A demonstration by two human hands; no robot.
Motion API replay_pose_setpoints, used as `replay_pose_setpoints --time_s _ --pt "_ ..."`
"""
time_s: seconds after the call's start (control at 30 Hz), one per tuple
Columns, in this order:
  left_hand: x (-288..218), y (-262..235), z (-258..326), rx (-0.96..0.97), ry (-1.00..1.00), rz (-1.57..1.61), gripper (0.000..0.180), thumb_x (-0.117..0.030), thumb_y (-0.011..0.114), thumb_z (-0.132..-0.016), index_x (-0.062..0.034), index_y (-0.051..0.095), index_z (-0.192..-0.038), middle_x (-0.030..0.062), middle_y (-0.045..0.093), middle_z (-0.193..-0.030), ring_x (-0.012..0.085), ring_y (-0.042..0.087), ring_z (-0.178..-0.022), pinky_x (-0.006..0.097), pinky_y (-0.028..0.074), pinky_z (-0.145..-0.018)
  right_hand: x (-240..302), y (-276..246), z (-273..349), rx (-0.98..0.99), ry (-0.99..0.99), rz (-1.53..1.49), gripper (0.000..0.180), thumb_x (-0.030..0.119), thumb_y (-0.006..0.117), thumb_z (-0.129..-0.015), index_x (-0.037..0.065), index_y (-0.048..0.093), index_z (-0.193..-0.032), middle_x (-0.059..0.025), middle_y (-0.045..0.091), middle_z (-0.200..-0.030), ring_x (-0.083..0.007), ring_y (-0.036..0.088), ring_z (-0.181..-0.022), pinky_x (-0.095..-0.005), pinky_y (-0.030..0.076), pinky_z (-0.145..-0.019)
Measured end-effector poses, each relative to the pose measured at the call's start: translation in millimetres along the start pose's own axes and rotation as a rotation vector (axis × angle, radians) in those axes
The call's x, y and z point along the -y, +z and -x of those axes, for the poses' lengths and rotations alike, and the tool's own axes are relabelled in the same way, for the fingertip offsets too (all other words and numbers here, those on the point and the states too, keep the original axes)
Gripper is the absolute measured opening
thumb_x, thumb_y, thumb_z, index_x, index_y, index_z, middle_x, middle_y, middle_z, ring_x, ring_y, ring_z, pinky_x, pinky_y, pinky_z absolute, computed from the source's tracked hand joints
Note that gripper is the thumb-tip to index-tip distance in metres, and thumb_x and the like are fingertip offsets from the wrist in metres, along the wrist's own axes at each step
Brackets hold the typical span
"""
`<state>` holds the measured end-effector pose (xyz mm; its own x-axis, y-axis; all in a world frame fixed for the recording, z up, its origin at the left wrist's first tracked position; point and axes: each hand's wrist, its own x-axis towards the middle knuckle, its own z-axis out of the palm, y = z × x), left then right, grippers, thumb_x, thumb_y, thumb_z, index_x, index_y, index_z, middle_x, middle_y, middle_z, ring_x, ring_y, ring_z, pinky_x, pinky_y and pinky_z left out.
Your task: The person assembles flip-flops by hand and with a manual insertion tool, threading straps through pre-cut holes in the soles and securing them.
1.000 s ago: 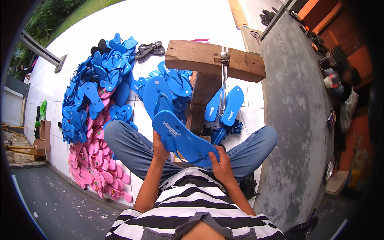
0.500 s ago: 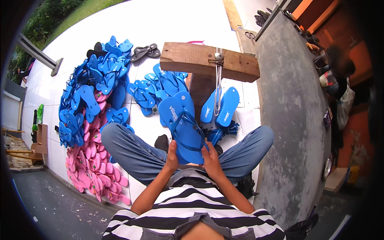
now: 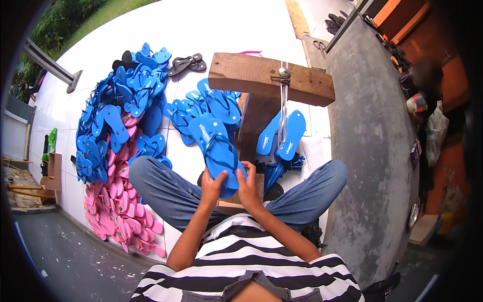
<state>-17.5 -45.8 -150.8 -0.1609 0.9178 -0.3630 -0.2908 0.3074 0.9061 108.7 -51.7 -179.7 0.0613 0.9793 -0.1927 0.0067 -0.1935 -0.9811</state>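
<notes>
Between my knees I hold a pair of blue flip-flops, laid one against the other with toes pointing away. My left hand grips the heel end from the left, thumb on top. On the right side of the same heel end, my right hand is closed, its fingers along the edge. Just beyond stands a wooden T-shaped stand with a long metal rod tool hanging from its crossbar. Two strapless blue soles lie right of the post, with a bunch of blue straps nearer me.
A long heap of blue flip-flops and pink flip-flops runs along my left. More blue pairs lie left of the post, a dark grey pair behind them. Scissors rest at far right, beside a grey concrete ledge.
Both hands have moved slightly left and away from my body with the flip-flops. The pair is now pressed closer together, and my right hand has come nearer my left.
</notes>
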Motion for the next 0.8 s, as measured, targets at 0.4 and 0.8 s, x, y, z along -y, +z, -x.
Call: replay_pose_setpoints --time_s 0.4,0.8 --pt "-21 -47 -210 -0.261 0.159 0.331 0.047 -0.036 0.065 -0.093 -0.0025 0.053 -0.124 0.0106 0.062 -0.117 0.0235 0.065 -0.099 0.036 0.052 -0.089 -43 -32 3 0.069 0.201 -0.214 0.026 0.023 0.049 -0.102 0.004 0.053 -0.121 -0.0066 0.065 -0.096 -0.0116 0.063 -0.081 -0.023 0.049 -0.068" --pt "49 -70 -238 -0.382 -0.032 0.539 0.047 -0.026 0.06 -0.092 -0.0063 0.045 -0.132 0.0172 0.03 -0.148 0.0415 0.033 -0.135 0.051 0.035 -0.11 -87 -72 -122 -0.422 -0.154 0.736 0.045 0.021 0.066 -0.088 0.001 0.048 -0.124 -0.0218 0.052 -0.118 -0.0394 0.054 -0.109 -0.0459 0.046 -0.091"
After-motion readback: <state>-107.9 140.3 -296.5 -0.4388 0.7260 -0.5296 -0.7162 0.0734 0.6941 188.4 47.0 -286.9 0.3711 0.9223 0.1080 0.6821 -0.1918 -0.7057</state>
